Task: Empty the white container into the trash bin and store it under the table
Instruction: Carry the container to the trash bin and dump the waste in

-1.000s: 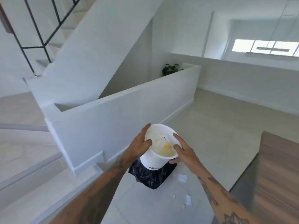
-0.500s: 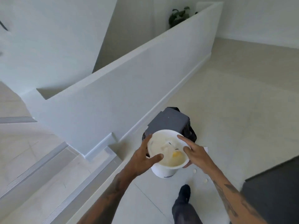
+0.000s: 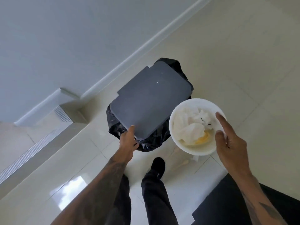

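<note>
Two hands busy: left hand (image 3: 129, 140) pinching near edge of trash bin lid (image 3: 152, 99); right hand (image 3: 230, 143) clamped on rim of white container (image 3: 197, 125), upright just right of trash bin (image 3: 146, 140). Open floor (image 3: 243, 62) beyond.

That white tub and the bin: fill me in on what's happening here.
A person stands over a trash bin lined with a black bag. The left hand is at the near edge of the grey lid, which lies flat over the bin. The right hand holds the white container by its rim, upright beside the bin. Crumpled tissue and yellowish residue are inside it; nothing has been tipped out yet.
</note>
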Available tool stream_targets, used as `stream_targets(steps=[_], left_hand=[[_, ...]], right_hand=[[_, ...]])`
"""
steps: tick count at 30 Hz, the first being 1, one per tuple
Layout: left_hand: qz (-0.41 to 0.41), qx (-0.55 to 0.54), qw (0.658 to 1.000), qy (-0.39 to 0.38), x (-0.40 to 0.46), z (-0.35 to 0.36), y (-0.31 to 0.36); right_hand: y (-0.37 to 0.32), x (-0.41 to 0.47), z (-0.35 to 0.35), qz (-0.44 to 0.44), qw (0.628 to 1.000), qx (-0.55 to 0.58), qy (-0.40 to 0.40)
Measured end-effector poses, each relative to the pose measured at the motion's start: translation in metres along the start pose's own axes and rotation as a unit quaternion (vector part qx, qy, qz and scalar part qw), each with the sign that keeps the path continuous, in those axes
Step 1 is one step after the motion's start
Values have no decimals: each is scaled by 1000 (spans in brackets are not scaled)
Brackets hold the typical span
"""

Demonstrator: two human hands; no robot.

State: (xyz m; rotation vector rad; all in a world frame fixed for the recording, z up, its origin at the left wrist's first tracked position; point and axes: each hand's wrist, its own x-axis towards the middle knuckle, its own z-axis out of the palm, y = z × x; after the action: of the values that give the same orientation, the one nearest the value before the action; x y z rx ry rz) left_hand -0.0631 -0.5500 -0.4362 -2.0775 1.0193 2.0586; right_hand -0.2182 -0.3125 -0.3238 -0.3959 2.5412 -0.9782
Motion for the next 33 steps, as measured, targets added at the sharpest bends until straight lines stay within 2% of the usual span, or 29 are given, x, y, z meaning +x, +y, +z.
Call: stream_targets(steps=[5,10,12,14,16,19,23,25,27,29,33], left_hand=[[-26,-27,998,45,39,24,-2],[-57,-50,997,34,6,6,24],[-24,-44,998,29,-14,-12,45],[44,-28,998,44,-32,-33,79],[115,-9,992,57,-39,-50,119],[164,45,980,101,-24,-73,180],[196,145,955,171,31,-105,243],[223,185,942,169,57,-116,261],[242,180,944,133,82,-122,272],[228,143,957,106,107,-126,278],[155,60,982,86,148,-131,278]], right_hand=[[24,25,3,63,997,4,38],[18,26,-15,109,988,16,105],[12,24,-25,121,986,5,117],[1,23,-31,120,988,-16,96],[-13,25,-28,122,990,-39,66],[-42,33,-7,121,989,-84,-5],[-69,49,46,118,971,-129,-164],[-70,57,66,142,948,-144,-245],[-63,62,76,171,915,-155,-331],[-55,65,78,184,888,-148,-394],[-45,72,78,186,866,-129,-446]])
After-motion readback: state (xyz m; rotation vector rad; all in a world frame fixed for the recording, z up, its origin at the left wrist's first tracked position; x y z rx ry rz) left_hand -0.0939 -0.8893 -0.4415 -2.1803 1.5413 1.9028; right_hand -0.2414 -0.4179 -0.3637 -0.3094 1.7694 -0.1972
